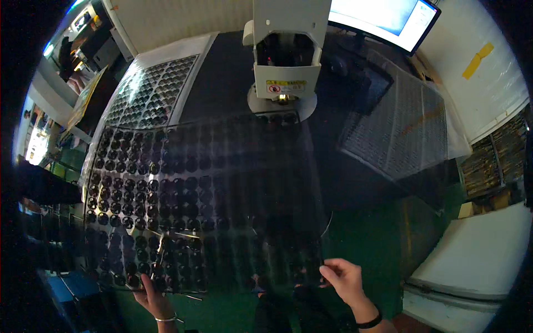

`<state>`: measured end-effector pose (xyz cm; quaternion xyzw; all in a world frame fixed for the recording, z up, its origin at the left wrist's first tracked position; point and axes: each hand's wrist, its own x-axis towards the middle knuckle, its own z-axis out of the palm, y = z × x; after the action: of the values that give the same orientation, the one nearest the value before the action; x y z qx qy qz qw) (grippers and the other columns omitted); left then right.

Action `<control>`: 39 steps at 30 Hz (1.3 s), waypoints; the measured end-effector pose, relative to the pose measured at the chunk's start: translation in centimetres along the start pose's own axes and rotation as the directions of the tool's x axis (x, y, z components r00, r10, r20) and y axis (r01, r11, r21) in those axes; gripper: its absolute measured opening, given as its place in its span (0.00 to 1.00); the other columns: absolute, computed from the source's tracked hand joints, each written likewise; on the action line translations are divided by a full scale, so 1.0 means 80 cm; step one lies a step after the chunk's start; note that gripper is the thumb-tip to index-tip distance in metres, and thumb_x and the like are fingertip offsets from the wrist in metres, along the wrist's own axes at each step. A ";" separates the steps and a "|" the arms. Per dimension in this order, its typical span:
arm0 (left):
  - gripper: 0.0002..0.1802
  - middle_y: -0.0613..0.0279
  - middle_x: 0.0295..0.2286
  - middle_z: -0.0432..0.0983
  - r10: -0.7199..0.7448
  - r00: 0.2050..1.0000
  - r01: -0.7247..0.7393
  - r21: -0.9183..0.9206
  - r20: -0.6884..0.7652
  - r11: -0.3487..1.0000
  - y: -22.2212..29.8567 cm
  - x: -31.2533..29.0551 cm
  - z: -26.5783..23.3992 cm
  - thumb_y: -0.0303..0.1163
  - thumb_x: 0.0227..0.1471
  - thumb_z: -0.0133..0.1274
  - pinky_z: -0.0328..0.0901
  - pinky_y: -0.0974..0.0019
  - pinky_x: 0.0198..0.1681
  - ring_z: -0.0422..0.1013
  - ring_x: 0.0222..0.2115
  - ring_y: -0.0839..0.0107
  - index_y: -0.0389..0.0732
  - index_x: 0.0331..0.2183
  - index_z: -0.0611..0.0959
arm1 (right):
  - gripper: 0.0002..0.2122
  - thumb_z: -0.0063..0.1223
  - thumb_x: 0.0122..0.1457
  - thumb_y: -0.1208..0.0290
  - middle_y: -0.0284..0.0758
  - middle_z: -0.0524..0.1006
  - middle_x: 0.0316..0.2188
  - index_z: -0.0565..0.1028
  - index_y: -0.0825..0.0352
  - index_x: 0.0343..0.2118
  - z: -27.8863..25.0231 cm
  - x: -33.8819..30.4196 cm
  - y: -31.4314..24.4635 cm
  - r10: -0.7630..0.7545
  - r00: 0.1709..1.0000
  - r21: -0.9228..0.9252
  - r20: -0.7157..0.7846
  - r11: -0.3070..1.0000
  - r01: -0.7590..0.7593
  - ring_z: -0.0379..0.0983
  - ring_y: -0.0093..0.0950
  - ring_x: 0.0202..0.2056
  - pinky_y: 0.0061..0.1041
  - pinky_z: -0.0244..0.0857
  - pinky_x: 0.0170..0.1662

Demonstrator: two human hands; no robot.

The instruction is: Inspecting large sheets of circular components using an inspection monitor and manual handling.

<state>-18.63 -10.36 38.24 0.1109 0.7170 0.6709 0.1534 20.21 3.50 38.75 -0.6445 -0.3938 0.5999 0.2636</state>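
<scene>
A large, thin, see-through tray (139, 197) with rows of round pockets spreads out in front of me, tilted and partly blurred. Its near left edge is pinched in my left hand (152, 302), thumb on top. At the near right corner, my right hand (341, 280) grips the edge between thumb and fingers. The far edge of the tray reaches the round base of a pale upright machine (288, 75), beneath its small lit tip. Reflections and the dark table behind hide what, if anything, sits in many pockets.
Another pocketed tray (152, 94) lies at the far left, shiny. A stack of clear trays (400, 119) rests at the right, beside a monitor (383, 22). Lower right stands a white cabinet (472, 261). A dark-clothed person (47, 186) is at the left edge.
</scene>
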 end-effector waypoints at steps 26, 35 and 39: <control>0.13 0.62 0.31 0.73 0.180 0.984 -0.180 -0.014 -0.002 0.984 0.001 -0.031 0.065 0.30 0.52 0.46 0.67 0.74 0.29 0.69 0.27 0.78 0.34 0.39 0.72 | 0.13 0.55 0.50 0.73 0.27 0.73 0.21 0.73 0.69 0.39 -0.015 0.019 -0.002 -0.264 0.957 0.029 -0.119 0.963 0.269 0.65 0.12 0.22 0.11 0.59 0.24; 0.13 0.56 0.33 0.73 0.193 0.981 -0.192 -0.053 0.016 0.980 -0.004 -0.029 0.067 0.30 0.52 0.46 0.68 0.73 0.31 0.71 0.30 0.75 0.33 0.39 0.72 | 0.12 0.55 0.50 0.74 0.26 0.72 0.22 0.73 0.69 0.39 -0.014 0.027 -0.002 -0.311 0.941 0.022 -0.131 0.948 0.316 0.64 0.12 0.22 0.10 0.59 0.24; 0.14 0.54 0.35 0.73 0.161 0.987 -0.160 -0.063 0.016 0.985 0.001 -0.030 0.072 0.29 0.52 0.46 0.68 0.71 0.34 0.71 0.32 0.72 0.33 0.41 0.69 | 0.12 0.55 0.50 0.75 0.27 0.72 0.23 0.73 0.69 0.39 -0.012 0.027 -0.004 -0.292 0.946 0.041 -0.139 0.953 0.300 0.64 0.12 0.23 0.10 0.60 0.25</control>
<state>-14.31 -5.84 38.18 0.1706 0.6830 0.7017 0.1096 21.00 5.61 37.91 -0.6079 -0.4491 0.5217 0.3958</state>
